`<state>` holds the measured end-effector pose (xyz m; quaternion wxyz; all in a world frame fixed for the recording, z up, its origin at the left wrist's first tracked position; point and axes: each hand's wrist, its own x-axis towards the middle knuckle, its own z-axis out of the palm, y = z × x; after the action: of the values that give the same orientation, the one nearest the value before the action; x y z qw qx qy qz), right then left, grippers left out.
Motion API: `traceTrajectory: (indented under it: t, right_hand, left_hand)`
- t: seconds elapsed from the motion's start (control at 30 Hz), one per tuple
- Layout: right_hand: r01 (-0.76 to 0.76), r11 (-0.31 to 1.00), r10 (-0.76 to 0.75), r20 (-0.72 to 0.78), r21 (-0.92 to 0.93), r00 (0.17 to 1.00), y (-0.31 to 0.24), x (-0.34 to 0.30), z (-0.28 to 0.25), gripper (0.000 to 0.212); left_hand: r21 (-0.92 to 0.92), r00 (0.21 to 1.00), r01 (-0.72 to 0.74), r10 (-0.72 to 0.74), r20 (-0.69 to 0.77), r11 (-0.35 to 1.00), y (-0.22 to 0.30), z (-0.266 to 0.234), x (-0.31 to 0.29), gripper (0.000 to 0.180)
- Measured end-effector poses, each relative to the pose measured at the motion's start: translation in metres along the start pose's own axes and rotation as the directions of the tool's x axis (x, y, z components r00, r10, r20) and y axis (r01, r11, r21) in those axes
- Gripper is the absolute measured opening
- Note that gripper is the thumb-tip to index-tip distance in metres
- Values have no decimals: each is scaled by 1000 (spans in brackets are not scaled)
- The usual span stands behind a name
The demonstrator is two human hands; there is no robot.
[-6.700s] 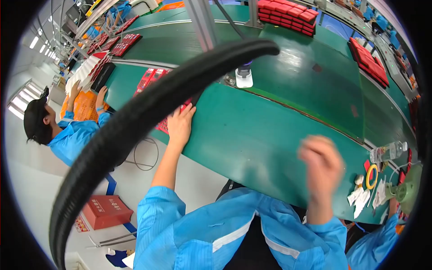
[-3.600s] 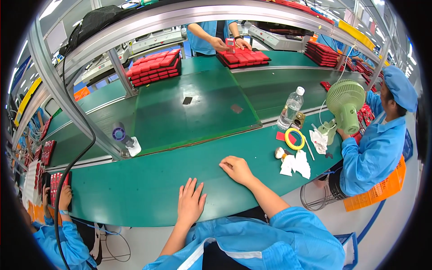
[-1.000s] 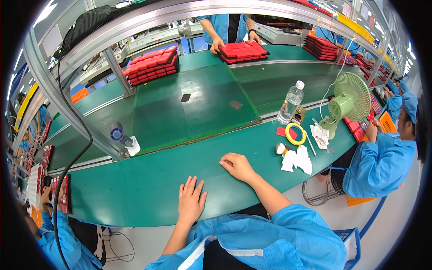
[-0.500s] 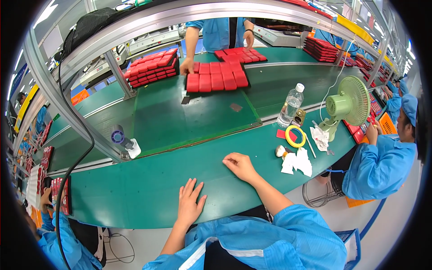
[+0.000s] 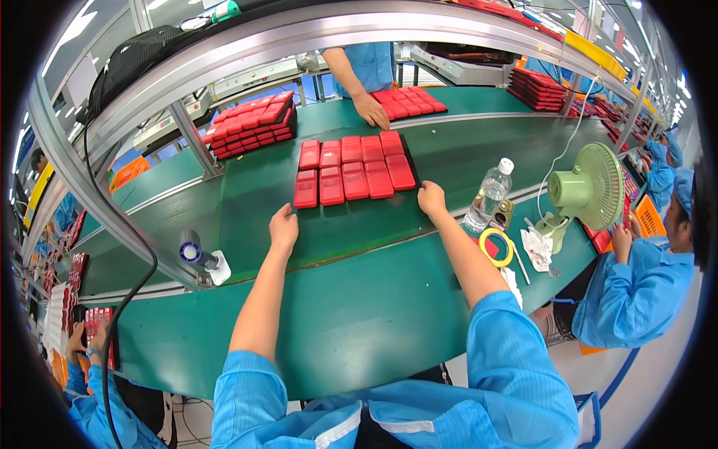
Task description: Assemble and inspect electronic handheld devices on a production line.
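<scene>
Red cases (image 5: 355, 182) on a black tray (image 5: 409, 156) lie left of the clear bottle (image 5: 490, 196). The right hand (image 5: 431, 199), nearer the bottle, and the left hand (image 5: 283, 227), farther left, both curl loosely; whether either grips the tray, I cannot tell

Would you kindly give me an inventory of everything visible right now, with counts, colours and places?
Tray: one, black, between the hands
Red pieces: ten, red, on that tray
Tray stacks: at least two, red and black, far side
Workbench: one, green, in front
Bottle: one, clear, white-capped, right
Tape roll: one, yellow, nearer than the bottle
Tissues: at least two, white, right
Fan: one, green, right
Cylindrical device: one, purple and grey, left
Cable: one, black, left
Metal frame: one, silver, overhead and left
Co-workers: at least three, blue clothing, left, across, right
Distant background items: too small to count
Left hand: one, bare, at the tray's left
Right hand: one, bare, at its right
</scene>
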<state>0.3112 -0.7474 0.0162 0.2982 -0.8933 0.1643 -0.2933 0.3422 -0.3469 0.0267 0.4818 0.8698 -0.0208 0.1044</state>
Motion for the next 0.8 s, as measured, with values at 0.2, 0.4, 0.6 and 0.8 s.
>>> traceTrajectory:
  t: [0.2,0.4,0.6,0.8]
  right_hand:
    - [-49,996,49,-4,79,999,-38,8,34,32]
    - [-158,982,162,-27,102,986,-24,11,12,36]
    - [-114,989,111,39,94,993,-30,-30,-7,42]
    - [-95,969,46,215,227,975,-39,-160,-96,37]
  left_hand:
    - [-216,921,310,-349,-174,926,-70,16,94,40]
    - [-54,918,395,-392,57,917,-13,32,109,24]
    - [44,951,307,-309,32,951,-26,-1,83,50]
    - [68,964,265,-265,5,962,-33,-67,-88,40]
